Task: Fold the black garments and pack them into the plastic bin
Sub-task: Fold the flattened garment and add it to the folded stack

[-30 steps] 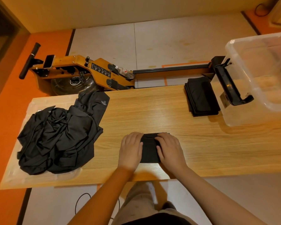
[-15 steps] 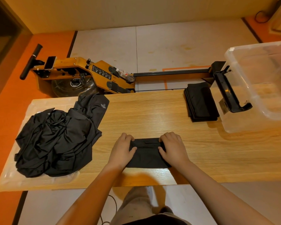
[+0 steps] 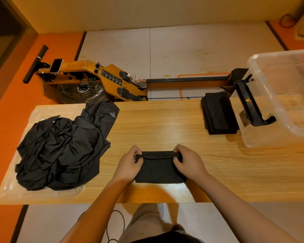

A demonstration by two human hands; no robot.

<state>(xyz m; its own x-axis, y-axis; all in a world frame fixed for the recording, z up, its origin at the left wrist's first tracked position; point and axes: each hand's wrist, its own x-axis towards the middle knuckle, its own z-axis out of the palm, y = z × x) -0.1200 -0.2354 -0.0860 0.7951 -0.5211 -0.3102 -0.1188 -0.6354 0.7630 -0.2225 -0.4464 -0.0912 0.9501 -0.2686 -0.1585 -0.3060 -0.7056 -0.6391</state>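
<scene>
A small folded black garment lies near the table's front edge. My left hand pinches its far left corner and my right hand pinches its far right corner, lifting the far edge slightly. A loose heap of black garments sits on clear plastic wrapping at the table's left end. A neat stack of folded black garments rests at the back right, just left of the clear plastic bin with a black handle clip.
The wooden table spans the view. Behind it on the floor stands an orange rowing machine with a water bottle on it. A cable lies on the floor by my legs.
My hands went from pressing flat on the small garment to moving apart and gripping its far corners. The garment now looks wider, with its far edge raised.
</scene>
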